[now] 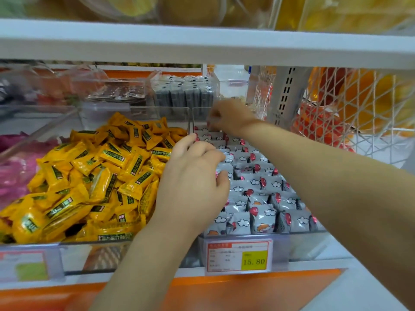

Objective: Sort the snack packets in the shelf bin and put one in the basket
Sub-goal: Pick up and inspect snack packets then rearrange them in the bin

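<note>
Now I'm gripping the grey packets (258, 194) with my left hand (197, 176) to straighten them; beyond it, my right hand (229, 117) is reaching deeper, hold unclear.

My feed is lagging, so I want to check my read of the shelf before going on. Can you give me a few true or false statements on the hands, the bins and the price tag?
1. The left hand and right hand both reach into the bin of grey packets. True.
2. The right hand is nearer the bin's front than the left hand. False: it is at the back row, and the left hand is nearer the middle.
3. The yellow packets lie heaped in the next compartment to the left. True.
4. The price tag reading 15.80 hangs below the yellow packets. False: it is on the front of the grey packets' bin.
</note>
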{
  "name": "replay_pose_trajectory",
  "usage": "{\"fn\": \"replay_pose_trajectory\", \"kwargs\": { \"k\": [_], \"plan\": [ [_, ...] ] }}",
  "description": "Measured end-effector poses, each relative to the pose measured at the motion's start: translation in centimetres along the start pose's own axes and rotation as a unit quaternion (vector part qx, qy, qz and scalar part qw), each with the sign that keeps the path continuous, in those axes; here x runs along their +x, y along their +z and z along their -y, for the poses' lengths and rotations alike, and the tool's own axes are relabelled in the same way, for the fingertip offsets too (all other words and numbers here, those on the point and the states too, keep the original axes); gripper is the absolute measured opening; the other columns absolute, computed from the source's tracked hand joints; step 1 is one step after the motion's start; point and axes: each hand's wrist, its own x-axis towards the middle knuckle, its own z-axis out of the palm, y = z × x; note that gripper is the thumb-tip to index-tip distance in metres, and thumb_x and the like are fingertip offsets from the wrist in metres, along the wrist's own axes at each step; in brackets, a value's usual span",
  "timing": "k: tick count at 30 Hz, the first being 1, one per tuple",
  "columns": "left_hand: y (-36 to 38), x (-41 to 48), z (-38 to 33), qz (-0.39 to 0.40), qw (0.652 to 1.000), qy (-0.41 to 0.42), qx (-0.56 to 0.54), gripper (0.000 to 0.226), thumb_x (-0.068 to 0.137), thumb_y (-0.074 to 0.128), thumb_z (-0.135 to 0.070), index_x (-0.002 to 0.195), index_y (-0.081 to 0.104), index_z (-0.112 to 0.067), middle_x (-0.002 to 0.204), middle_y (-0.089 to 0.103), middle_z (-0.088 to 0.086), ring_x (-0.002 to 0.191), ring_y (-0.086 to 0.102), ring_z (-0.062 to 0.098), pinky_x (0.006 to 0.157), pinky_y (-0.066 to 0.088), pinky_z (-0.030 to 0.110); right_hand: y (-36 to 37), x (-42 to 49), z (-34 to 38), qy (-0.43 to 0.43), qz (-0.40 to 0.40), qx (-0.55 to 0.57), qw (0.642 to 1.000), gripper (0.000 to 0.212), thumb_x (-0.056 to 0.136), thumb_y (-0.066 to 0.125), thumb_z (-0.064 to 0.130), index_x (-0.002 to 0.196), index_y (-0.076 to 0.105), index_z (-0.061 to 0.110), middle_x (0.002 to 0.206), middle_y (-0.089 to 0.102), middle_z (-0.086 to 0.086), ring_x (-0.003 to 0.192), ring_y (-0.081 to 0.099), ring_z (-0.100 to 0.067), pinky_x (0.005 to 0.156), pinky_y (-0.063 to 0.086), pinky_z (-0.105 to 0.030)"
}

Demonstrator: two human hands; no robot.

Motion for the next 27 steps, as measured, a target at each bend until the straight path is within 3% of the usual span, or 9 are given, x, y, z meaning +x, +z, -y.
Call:
{"fn": "replay_pose_trajectory", "kwargs": {
  "k": [2,5,9,13,15,17,21,24,27],
  "plan": [
    [0.0,-0.1,0.0,0.000,1.000,-0.001,-0.005,0.033,0.089,0.051,-0.029,0.119,0.061,-0.022,0.125,0.055,-0.007,0.136,0.022,0.018,0.108,0.007,0.023,0.3,-0.3,0.1,-0.011,0.063,-0.054,0.996,0.025,0.097,0.046,0.022,0.115,0.062,0.017,0.119,0.063,-0.003,0.105,0.057,-0.020,0.093,0.045,-0.033],
    [0.1,-0.1,0.2,-0.009,1.000,0.000,-0.001,0.032,0.089,0.050,-0.028,0.118,0.061,-0.021,0.124,0.056,-0.007,0.135,0.023,0.018,0.104,0.005,0.019,-1.4,-0.7,0.1,0.030,0.023,0.008,0.999,0.026,0.096,0.040,0.012,0.113,0.060,0.015,0.120,0.060,-0.007,0.112,0.055,-0.025,0.102,0.041,-0.042],
    [0.0,-0.1,0.0,-0.015,1.000,-0.006,-0.013,0.031,0.090,0.050,-0.027,0.117,0.063,-0.019,0.122,0.057,-0.004,0.133,0.025,0.018,0.104,0.007,0.021,-5.0,-3.8,-0.1,0.107,-0.073,0.158,0.979,0.023,0.092,0.043,0.002,0.093,0.063,0.012,0.111,0.064,-0.003,0.100,0.058,-0.015,0.093,0.043,-0.027],
    [-0.4,-0.4,-0.4,-0.020,0.999,-0.027,-0.022,0.033,0.091,0.048,-0.029,0.118,0.061,-0.017,0.124,0.054,0.000,0.129,0.029,0.018,0.105,0.017,0.029,-6.6,-11.3,1.3,0.089,-0.039,0.219,0.971,0.026,0.092,0.047,0.002,0.102,0.068,0.014,0.102,0.069,0.005,0.091,0.059,-0.003,0.074,0.040,-0.006],
    [-0.7,-0.8,-0.6,-0.015,0.999,-0.030,-0.003,0.034,0.092,0.046,-0.032,0.119,0.060,-0.017,0.126,0.052,0.001,0.127,0.029,0.019,0.103,0.020,0.032,-7.0,-14.9,1.8,0.074,-0.016,0.240,0.968,0.027,0.091,0.047,0.003,0.103,0.067,0.016,0.093,0.071,0.006,0.072,0.058,0.010,0.058,0.036,0.000],
    [-0.9,-1.6,-0.9,0.003,0.999,-0.031,0.015,0.038,0.093,0.044,-0.037,0.122,0.058,-0.019,0.133,0.048,0.001,0.132,0.025,0.022,0.106,0.018,0.035,-7.5,-17.6,2.1,0.067,-0.005,0.267,0.961,0.026,0.088,0.050,0.000,0.101,0.068,0.014,0.085,0.072,0.004,0.052,0.053,0.013,0.047,0.035,-0.002],
    [-1.0,-3.4,-1.7,0.045,0.998,-0.019,0.026,0.044,0.092,0.037,-0.045,0.128,0.054,-0.024,0.146,0.036,0.003,0.141,0.010,0.023,0.112,0.012,0.042,-7.7,-19.8,2.3,0.044,-0.005,0.192,0.980,0.017,0.084,0.062,0.008,0.093,0.073,0.019,0.075,0.067,0.012,0.062,0.056,0.009,0.059,0.040,-0.005],
    [-0.9,-4.1,-1.9,0.066,0.995,-0.012,0.069,0.049,0.091,0.034,-0.051,0.133,0.048,-0.028,0.150,0.029,0.002,0.142,0.000,0.022,0.112,0.009,0.042,-7.0,-20.2,2.3,0.027,-0.005,0.101,0.994,0.019,0.081,0.062,0.014,0.094,0.073,0.022,0.074,0.062,0.013,0.082,0.058,-0.010,0.080,0.049,-0.027],
    [-0.8,-4.4,-1.9,0.071,0.994,-0.011,0.087,0.052,0.089,0.035,-0.052,0.132,0.049,-0.027,0.150,0.030,0.002,0.142,-0.001,0.024,0.112,0.012,0.044,-6.0,-20.5,2.2,-0.010,0.037,-0.004,0.999,0.020,0.082,0.063,0.031,0.101,0.070,0.029,0.078,0.059,0.017,0.094,0.042,-0.015,0.083,0.038,-0.032]
  ]
}}
